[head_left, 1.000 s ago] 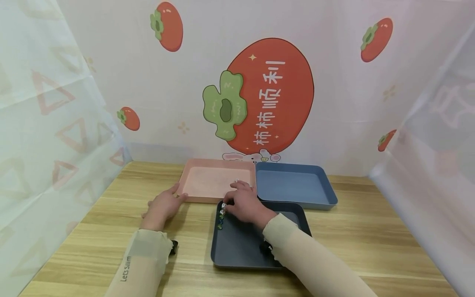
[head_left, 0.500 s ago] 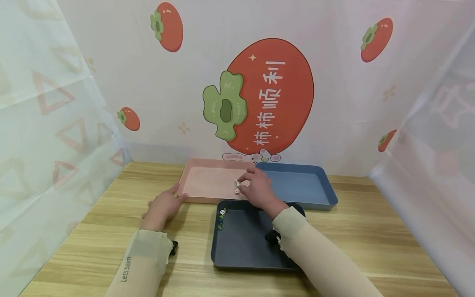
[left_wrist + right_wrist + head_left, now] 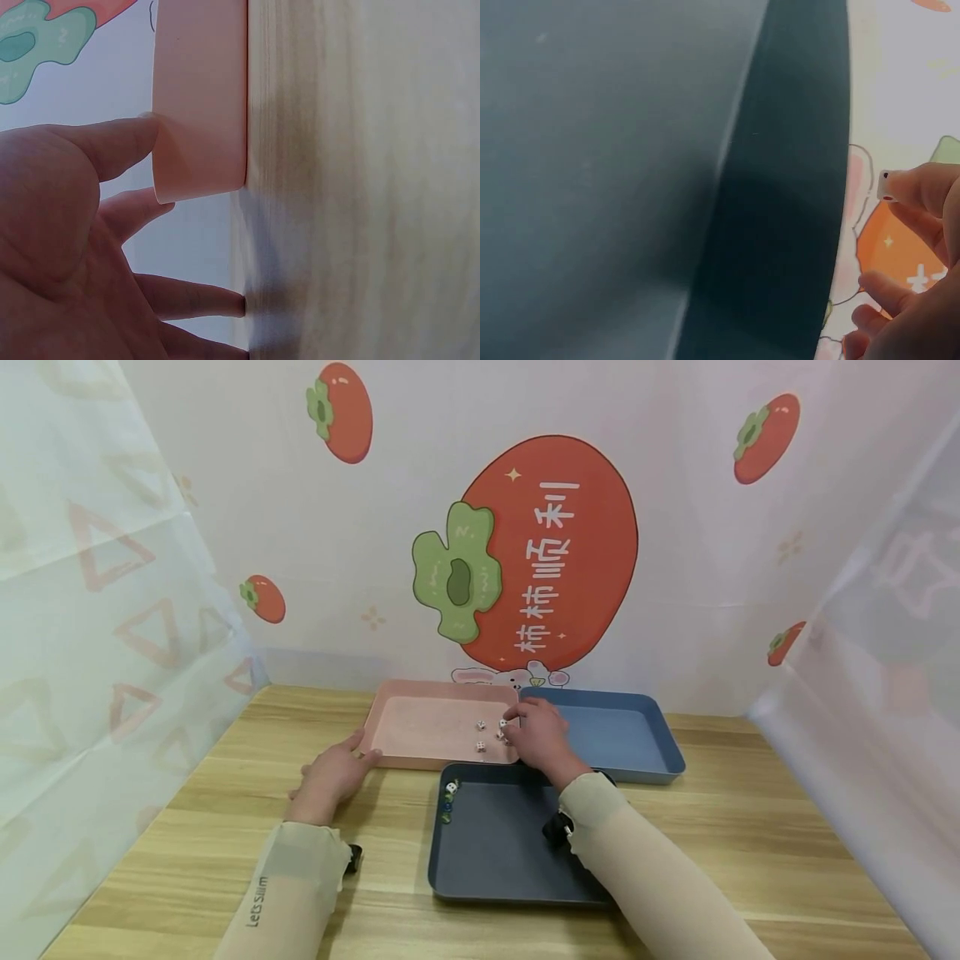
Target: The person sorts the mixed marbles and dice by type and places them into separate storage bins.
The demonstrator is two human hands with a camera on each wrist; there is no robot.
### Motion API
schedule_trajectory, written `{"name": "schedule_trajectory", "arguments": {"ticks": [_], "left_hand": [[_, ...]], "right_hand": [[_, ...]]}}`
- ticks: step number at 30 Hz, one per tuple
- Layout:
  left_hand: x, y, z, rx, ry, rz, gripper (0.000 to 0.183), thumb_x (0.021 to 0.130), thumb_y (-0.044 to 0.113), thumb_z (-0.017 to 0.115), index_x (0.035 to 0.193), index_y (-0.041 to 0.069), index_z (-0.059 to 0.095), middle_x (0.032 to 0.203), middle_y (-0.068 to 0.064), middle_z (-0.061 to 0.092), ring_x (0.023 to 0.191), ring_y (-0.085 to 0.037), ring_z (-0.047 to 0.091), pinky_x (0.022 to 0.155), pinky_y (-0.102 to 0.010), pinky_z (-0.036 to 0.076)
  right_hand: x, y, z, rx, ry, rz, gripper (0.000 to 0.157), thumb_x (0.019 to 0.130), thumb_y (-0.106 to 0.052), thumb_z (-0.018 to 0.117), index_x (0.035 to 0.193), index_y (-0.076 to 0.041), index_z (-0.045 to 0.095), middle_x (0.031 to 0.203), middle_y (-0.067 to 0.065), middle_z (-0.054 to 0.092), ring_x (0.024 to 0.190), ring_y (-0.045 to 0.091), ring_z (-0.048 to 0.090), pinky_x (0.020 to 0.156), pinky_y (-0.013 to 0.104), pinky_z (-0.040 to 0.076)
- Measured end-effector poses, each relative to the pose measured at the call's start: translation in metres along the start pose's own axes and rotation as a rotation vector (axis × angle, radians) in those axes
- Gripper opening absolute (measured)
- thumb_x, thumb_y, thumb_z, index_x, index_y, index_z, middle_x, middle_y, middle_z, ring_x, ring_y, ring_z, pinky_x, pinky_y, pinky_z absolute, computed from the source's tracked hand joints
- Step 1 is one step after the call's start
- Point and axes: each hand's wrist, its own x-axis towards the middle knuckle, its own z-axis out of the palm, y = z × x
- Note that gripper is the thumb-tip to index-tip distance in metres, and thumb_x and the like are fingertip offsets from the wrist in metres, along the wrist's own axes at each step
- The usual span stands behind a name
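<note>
In the head view a pink tray (image 3: 420, 757) holds several small white dice (image 3: 481, 747) near its right end. My right hand (image 3: 542, 735) is over that end; in the right wrist view its thumb and index fingertip pinch a white die (image 3: 886, 185). A dark grey tray (image 3: 517, 852) lies in front, with one white die (image 3: 451, 787) and several green and blue small pieces (image 3: 447, 807), too small to identify, along its left wall. My left hand (image 3: 335, 774) touches the pink tray's near left corner, thumb and index finger against it, other fingers extended.
A blue tray (image 3: 611, 735) stands to the right of the pink one, side by side with it. Wood-grain table (image 3: 738, 843) surrounds the trays. Behind them rises a printed backdrop (image 3: 675, 610), with cloth sides at left and right.
My right hand has moved from the dark tray's left side up and right to the pink tray's right end. One white die has left the dark tray. My left hand stays put.
</note>
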Motion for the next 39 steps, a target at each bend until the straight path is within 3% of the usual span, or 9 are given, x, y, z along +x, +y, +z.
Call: {"name": "schedule_trajectory", "arguments": {"ticks": [8, 18, 25, 32, 39], "left_hand": [[-0.001, 0.003, 0.000, 0.006, 0.001, 0.005, 0.074, 0.101, 0.058, 0.042, 0.161, 0.024, 0.018, 0.157, -0.031, 0.018, 0.124, -0.077, -0.005, 0.081, -0.092, 0.000], [-0.001, 0.004, -0.001, 0.010, 0.003, -0.001, 0.073, 0.101, 0.058, 0.042, 0.161, 0.024, 0.018, 0.157, -0.032, 0.019, 0.125, -0.077, -0.004, 0.082, -0.092, 0.001], [0.000, 0.002, 0.000, 0.009, 0.003, -0.008, 0.072, 0.102, 0.057, 0.042, 0.161, 0.025, 0.018, 0.157, -0.031, 0.018, 0.126, -0.076, -0.005, 0.082, -0.092, 0.000], [-0.001, 0.002, 0.000, -0.002, 0.002, -0.009, 0.074, 0.100, 0.059, 0.043, 0.161, 0.025, 0.018, 0.157, -0.032, 0.017, 0.125, -0.077, -0.007, 0.082, -0.092, -0.001], [-0.001, 0.002, 0.000, 0.013, 0.010, 0.002, 0.074, 0.101, 0.059, 0.042, 0.161, 0.023, 0.018, 0.156, -0.032, 0.020, 0.125, -0.078, -0.004, 0.081, -0.092, 0.001]], "right_hand": [[0.001, 0.006, 0.001, 0.018, -0.005, 0.034, 0.025, 0.097, -0.022, 0.064, 0.117, -0.011, 0.073, 0.151, 0.015, 0.042, 0.139, 0.040, 0.031, 0.103, 0.066, 0.022], [-0.006, -0.004, 0.004, 0.008, -0.030, -0.025, 0.026, 0.096, -0.028, 0.063, 0.112, -0.013, 0.076, 0.143, 0.014, 0.051, 0.136, 0.036, 0.036, 0.104, 0.069, 0.023], [-0.020, -0.018, 0.015, -0.021, -0.139, -0.193, 0.025, 0.094, -0.031, 0.068, 0.113, -0.019, 0.077, 0.150, 0.016, 0.044, 0.140, 0.036, 0.031, 0.108, 0.066, 0.023], [-0.036, -0.032, 0.027, -0.101, -0.323, -0.412, 0.011, 0.088, -0.031, 0.078, 0.099, -0.029, 0.079, 0.154, 0.014, 0.038, 0.146, 0.036, 0.018, 0.106, 0.075, 0.014], [-0.043, -0.037, 0.037, -0.207, -0.461, -0.526, 0.011, 0.083, -0.037, 0.082, 0.093, -0.036, 0.079, 0.160, 0.010, 0.030, 0.149, 0.035, 0.008, 0.110, 0.065, 0.017]]}}
